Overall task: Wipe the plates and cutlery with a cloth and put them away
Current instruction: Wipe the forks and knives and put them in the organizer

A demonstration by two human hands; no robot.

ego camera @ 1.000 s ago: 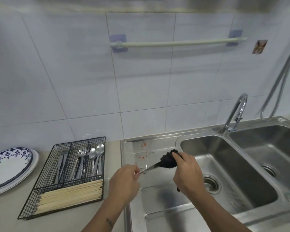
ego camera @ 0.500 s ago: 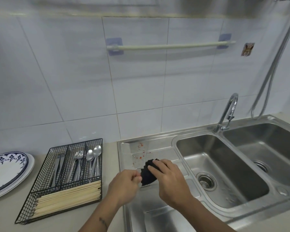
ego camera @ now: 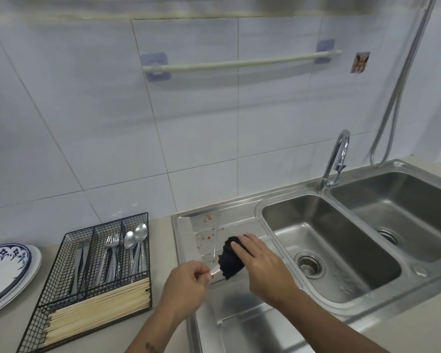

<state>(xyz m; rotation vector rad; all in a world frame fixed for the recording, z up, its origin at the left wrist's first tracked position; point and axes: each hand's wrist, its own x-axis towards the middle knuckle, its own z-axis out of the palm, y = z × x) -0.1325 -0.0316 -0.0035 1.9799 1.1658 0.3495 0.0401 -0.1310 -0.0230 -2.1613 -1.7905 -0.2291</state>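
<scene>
My left hand (ego camera: 186,286) pinches the handle end of a metal piece of cutlery (ego camera: 214,270) over the sink's draining board. My right hand (ego camera: 262,268) holds a black cloth (ego camera: 231,258) wrapped around the other end of that piece, so its head is hidden and I cannot tell which kind it is. A black wire cutlery tray (ego camera: 61,304) sits on the counter to the left, holding knives, forks (ego camera: 110,253), spoons (ego camera: 136,240) and pale chopsticks (ego camera: 97,309). Stacked plates (ego camera: 5,271), the top one white with a blue pattern, lie at the far left.
The steel draining board (ego camera: 201,225) carries red specks. Two sink basins (ego camera: 323,240) lie to the right, with a curved tap (ego camera: 336,159) behind them and a hose (ego camera: 397,98) on the wall. A towel rail (ego camera: 239,63) is fixed to the tiles.
The cloth slid along the cutlery toward my left hand, then back a little, so a short length of handle shows again. The camera shifted slightly.
</scene>
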